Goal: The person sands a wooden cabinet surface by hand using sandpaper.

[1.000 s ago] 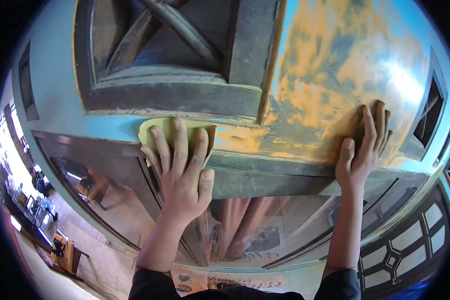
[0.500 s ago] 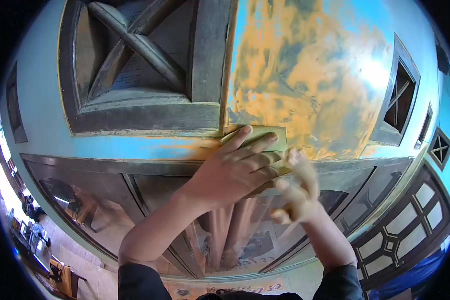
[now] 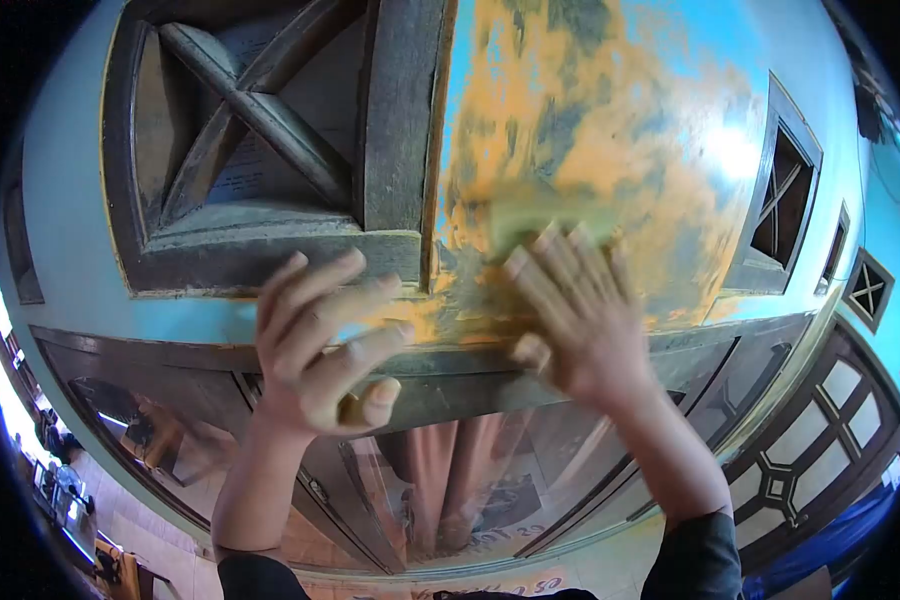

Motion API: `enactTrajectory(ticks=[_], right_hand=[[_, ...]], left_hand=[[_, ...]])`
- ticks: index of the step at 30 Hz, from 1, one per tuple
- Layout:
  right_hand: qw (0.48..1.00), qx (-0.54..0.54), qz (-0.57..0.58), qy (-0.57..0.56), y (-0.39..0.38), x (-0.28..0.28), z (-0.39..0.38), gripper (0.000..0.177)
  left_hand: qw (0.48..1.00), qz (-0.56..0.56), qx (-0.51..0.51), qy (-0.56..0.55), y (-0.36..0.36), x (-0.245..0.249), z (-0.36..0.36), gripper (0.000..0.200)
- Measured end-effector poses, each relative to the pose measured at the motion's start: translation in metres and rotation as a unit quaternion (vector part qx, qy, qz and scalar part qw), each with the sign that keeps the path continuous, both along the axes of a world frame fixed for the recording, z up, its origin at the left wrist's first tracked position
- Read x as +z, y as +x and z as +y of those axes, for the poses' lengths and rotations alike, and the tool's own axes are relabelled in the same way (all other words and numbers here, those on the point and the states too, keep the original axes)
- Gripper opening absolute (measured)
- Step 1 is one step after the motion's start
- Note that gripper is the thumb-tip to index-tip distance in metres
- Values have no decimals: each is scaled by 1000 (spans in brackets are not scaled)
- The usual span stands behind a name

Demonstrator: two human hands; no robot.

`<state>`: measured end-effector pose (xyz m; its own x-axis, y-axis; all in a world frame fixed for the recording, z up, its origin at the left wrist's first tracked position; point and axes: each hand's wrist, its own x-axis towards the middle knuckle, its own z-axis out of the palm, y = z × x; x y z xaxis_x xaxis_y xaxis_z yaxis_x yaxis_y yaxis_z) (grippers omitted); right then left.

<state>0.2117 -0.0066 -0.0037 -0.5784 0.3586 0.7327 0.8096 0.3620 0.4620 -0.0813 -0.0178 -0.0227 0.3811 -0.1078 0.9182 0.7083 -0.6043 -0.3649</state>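
Observation:
My right hand [image 3: 585,320] lies flat with its fingers stretched up over a blurred yellow-green sheet [image 3: 530,222], pressing it on the wall patch [image 3: 650,150] of mottled orange, grey and blue. My left hand [image 3: 330,345] is raised with spread, slightly curled fingers and holds nothing. It is in front of the pale blue wall strip, below the dark wooden frame [image 3: 395,130] with crossed bars.
Beneath the wall strip run dark-framed glass panels [image 3: 460,470] with a pinkish curtain behind. Smaller crossed-bar vents [image 3: 785,195] and a patterned door [image 3: 810,450] are at the right. A fan [image 3: 68,480] and wooden furniture appear at the lower left.
My left hand has come off the sheet and moved left, fingers spread. My right hand has flattened onto the sheet, which has shifted slightly up on the wall patch.

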Motion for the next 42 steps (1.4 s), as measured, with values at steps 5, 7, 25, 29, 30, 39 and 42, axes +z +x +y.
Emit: enactTrajectory(ticks=[5, 7, 25, 29, 30, 39, 42], right_hand=[[979, 30, 130, 155, -13, 55, 25, 72], [997, 40, -11, 59, -32, 24, 14, 73], [985, 79, 78, 133, -25, 42, 35, 71], [993, 10, -49, 105, -11, 40, 28, 71], [992, 27, 11, 126, -1, 59, 32, 71], [991, -39, -40, 125, -16, 55, 22, 69], [978, 77, 105, 166, -4, 73, 40, 63]], left_hand=[[989, -4, 147, -16, 9, 13, 12, 46], [985, -26, 172, -19, 12, 9, 14, 52], [967, -27, 248, -44, 14, 6, 13, 62], [968, -26, 246, -52, 15, 7, 12, 61], [967, -27, 246, -54, 16, 7, 13, 61], [969, -24, 239, -58, 15, 6, 13, 63], [969, -24, 239, -59, 15, 4, 13, 64]])
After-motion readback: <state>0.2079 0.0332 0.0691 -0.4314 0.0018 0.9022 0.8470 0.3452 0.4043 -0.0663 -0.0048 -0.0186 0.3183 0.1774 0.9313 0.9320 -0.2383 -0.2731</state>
